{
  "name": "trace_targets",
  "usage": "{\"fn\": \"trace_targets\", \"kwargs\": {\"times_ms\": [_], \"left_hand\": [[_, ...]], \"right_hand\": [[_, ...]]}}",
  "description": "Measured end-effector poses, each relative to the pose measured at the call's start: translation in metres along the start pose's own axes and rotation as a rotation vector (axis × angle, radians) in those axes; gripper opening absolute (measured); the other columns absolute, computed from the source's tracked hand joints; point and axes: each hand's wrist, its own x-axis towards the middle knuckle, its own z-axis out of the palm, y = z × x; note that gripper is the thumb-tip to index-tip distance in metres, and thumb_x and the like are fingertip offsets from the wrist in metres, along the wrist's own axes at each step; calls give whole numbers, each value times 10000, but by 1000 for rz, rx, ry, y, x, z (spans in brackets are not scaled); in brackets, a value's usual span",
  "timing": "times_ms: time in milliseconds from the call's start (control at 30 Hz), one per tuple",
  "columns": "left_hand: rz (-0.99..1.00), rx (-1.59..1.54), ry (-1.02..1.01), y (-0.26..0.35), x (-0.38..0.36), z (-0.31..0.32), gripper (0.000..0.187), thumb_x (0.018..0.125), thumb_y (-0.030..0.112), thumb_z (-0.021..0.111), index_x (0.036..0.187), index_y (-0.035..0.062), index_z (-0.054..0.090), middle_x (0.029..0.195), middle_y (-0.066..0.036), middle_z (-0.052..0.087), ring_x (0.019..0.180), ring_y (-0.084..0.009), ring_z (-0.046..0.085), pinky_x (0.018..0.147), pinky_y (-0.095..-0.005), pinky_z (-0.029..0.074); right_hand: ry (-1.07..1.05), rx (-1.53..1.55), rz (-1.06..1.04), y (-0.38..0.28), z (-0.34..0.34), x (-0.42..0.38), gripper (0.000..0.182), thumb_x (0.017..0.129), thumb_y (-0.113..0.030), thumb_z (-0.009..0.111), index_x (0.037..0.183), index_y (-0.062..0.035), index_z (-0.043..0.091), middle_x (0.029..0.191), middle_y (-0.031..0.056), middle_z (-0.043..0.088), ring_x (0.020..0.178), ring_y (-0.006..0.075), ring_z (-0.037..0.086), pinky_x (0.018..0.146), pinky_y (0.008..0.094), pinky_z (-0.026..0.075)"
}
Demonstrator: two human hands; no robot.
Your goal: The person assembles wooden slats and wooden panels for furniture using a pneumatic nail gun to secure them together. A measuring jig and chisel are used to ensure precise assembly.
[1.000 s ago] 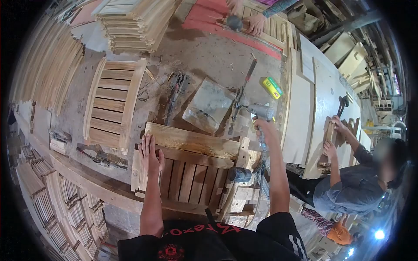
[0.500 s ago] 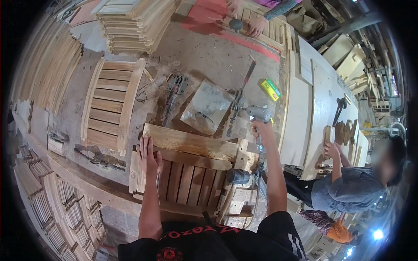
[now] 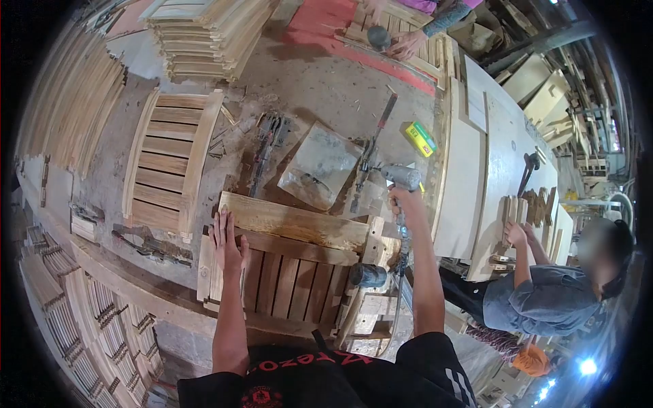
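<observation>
My left hand [image 3: 228, 243] lies flat, fingers stretched, on the left end of a slatted wooden panel [image 3: 289, 282] at the near edge of the table. A wide board [image 3: 292, 223] runs along the panel's far side. My right hand [image 3: 407, 204] is wrapped round the handle of a grey air tool [image 3: 401, 177], to the right of the panel's far corner. A hose hangs down from the tool. A dark mallet head [image 3: 368, 275] sits at the panel's right end. Beyond the board lie a flat square plate [image 3: 320, 166] and a long clamp [image 3: 375, 146].
A finished-looking slatted panel [image 3: 166, 160] lies at left, below stacked panels [image 3: 197, 41]. A yellow-green box [image 3: 421, 139] is at right. One co-worker's hand [image 3: 407, 45] rests on a far panel; another co-worker [image 3: 544, 292] handles wood pieces at right.
The view has shifted slightly. My left hand stays on the panel, and my right hand still holds the air tool. The far co-worker's hand and the round dark object have moved slightly right.
</observation>
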Motion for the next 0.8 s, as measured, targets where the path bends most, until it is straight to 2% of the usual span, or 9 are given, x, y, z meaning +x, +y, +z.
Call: {"fn": "trace_targets", "kwargs": {"times_ms": [167, 267, 367, 400, 500, 533, 633, 667, 800], "left_hand": [[-10, 2, -22, -1, 0, 0, 721, 848, 182, 564, 1524, 129, 318, 1605, -66, 270, 1486, -310, 217, 1197, -528, 172], [-12, 12, -10, -1, -1, 2, 717, 853, 196, 562, 1523, 126, 318, 1603, -68, 273, 1485, -312, 218, 1198, -526, 172], [0, 26, 4, -3, -2, 5, 712, 858, 210, 558, 1522, 121, 316, 1604, -77, 269, 1485, -321, 216, 1198, -525, 171], [-3, 18, -9, -2, -3, 2, 709, 860, 215, 556, 1520, 118, 318, 1604, -80, 268, 1485, -325, 214, 1198, -526, 171], [-9, -3, -21, 2, 0, 0, 701, 862, 225, 552, 1515, 111, 324, 1604, -87, 267, 1485, -336, 211, 1195, -531, 170], [-5, -1, -22, 1, -2, 1, 700, 862, 226, 552, 1514, 110, 326, 1604, -88, 268, 1485, -337, 210, 1194, -533, 171], [-3, -5, -6, -1, 1, 1, 698, 859, 227, 551, 1511, 110, 330, 1604, -87, 270, 1486, -335, 211, 1191, -538, 175], [-3, -10, -3, -1, 0, 0, 698, 857, 226, 551, 1510, 111, 331, 1604, -86, 270, 1486, -333, 212, 1189, -540, 177], [10, 0, 18, -2, -1, 2, 708, 849, 220, 557, 1512, 120, 330, 1605, -77, 271, 1486, -323, 218, 1189, -539, 182]], "right_hand": [[-43, -8, 22, -4, -2, 0, 190, 736, -106, 643, 906, -26, 614, 641, 35, 529, 435, 118, 429, 389, 274, 356], [-72, -93, 111, -17, -11, 12, 187, 743, -125, 637, 904, -31, 626, 636, 25, 527, 446, 111, 431, 404, 262, 360], [-233, -12, 98, -14, -31, 34, 209, 747, -133, 630, 930, -33, 642, 636, 21, 529, 450, 105, 429, 404, 264, 360], [-201, 11, 139, -22, -33, 30, 181, 756, -90, 631, 912, -1, 652, 628, 57, 547, 417, 123, 443, 374, 287, 371], [-217, -16, 52, -35, -40, 8, 194, 741, -74, 629, 915, 8, 652, 627, 60, 548, 412, 123, 442, 372, 284, 376], [-169, -89, -1, -31, -38, 5, 211, 727, -61, 627, 928, 1, 647, 624, 59, 546, 406, 124, 440, 368, 288, 383], [-111, -95, 90, -14, -29, 3, 247, 727, -129, 654, 960, -47, 667, 647, 27, 551, 436, 111, 454, 401, 274, 398], [-109, -20, 85, -1, -26, 8, 242, 715, -106, 658, 947, -40, 667, 649, 33, 553, 419, 117, 457, 387, 286, 403], [-13, -61, 51, -7, -5, -9, 214, 722, -67, 633, 934, -38, 625, 623, 44, 545, 405, 121, 451, 358, 300, 383]]}}
